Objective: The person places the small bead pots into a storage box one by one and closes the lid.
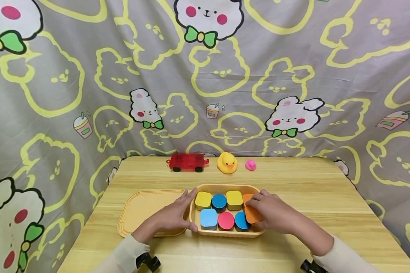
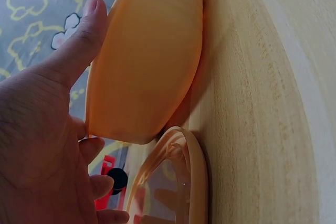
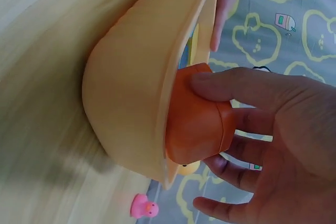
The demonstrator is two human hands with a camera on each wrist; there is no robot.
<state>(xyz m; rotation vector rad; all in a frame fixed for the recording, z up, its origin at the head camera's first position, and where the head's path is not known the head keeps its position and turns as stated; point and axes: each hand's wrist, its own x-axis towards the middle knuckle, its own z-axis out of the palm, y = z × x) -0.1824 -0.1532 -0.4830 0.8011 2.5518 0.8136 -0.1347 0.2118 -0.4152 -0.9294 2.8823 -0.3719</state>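
Observation:
A light orange plastic box point(image 1: 232, 233) stands on the table, holding yellow, blue and red blocks. My right hand point(image 1: 275, 212) pinches an orange block point(image 3: 194, 124) between thumb and fingers. That block sits tilted at the box's right end, partly above the rim in the right wrist view. My left hand point(image 1: 172, 216) is at the left end of the box, thumb near the front corner and fingers toward the back corner, spread and fairly straight. Inside are a light blue block point(image 1: 208, 218), a red round block point(image 1: 226, 221) and a yellow block point(image 1: 234, 199), among others.
A matching lid point(image 1: 143, 208) lies flat left of the box, partly under my left forearm. Along the table's back edge stand a red toy wagon point(image 1: 188, 162), a yellow duck point(image 1: 227, 163) and a small pink duck point(image 1: 250, 165). A patterned curtain point(image 1: 225, 91) hangs behind.

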